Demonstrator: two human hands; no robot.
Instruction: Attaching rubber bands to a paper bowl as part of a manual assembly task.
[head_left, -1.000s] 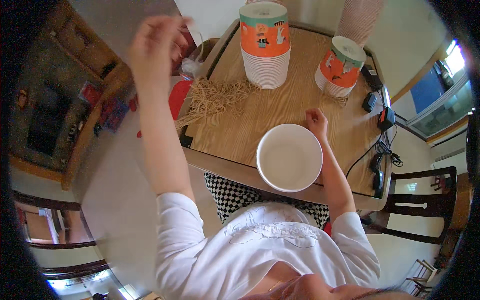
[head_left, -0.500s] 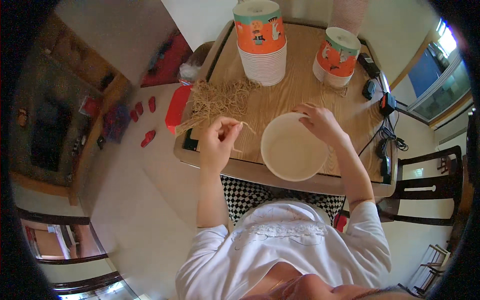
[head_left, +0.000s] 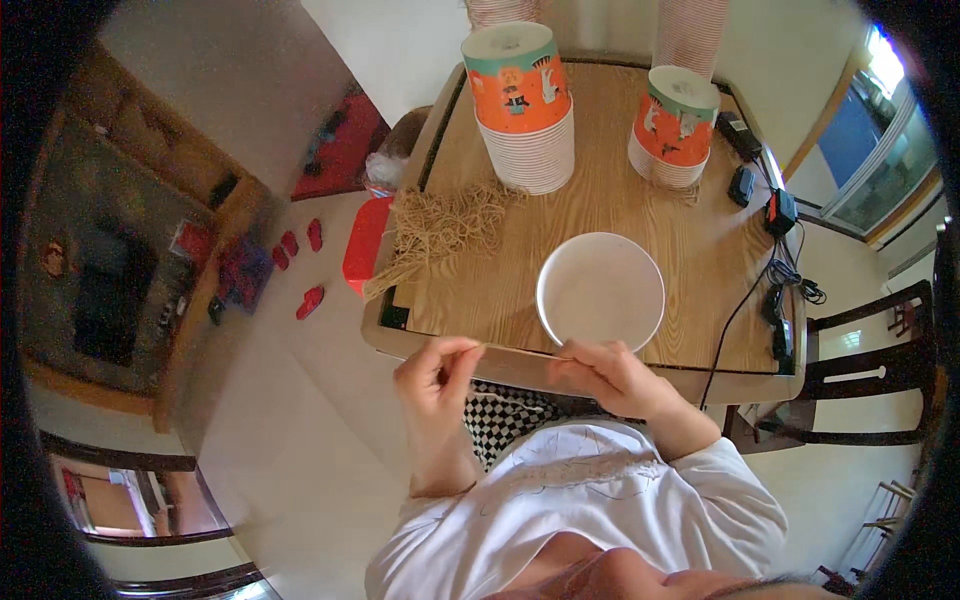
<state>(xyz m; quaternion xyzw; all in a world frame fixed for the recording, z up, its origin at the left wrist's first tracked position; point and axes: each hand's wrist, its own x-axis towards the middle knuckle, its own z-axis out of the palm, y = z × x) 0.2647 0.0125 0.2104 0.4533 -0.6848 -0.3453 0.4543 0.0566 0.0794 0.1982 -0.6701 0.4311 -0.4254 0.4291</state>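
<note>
Tan strand (head_left: 520, 350) in the closed grip of left hand (head_left: 432, 385) and right hand (head_left: 618, 381)

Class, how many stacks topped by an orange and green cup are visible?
2: a taller stack beyond the tangled twine, and a shorter stack left of the black adapters. More may be hidden behind.
</note>
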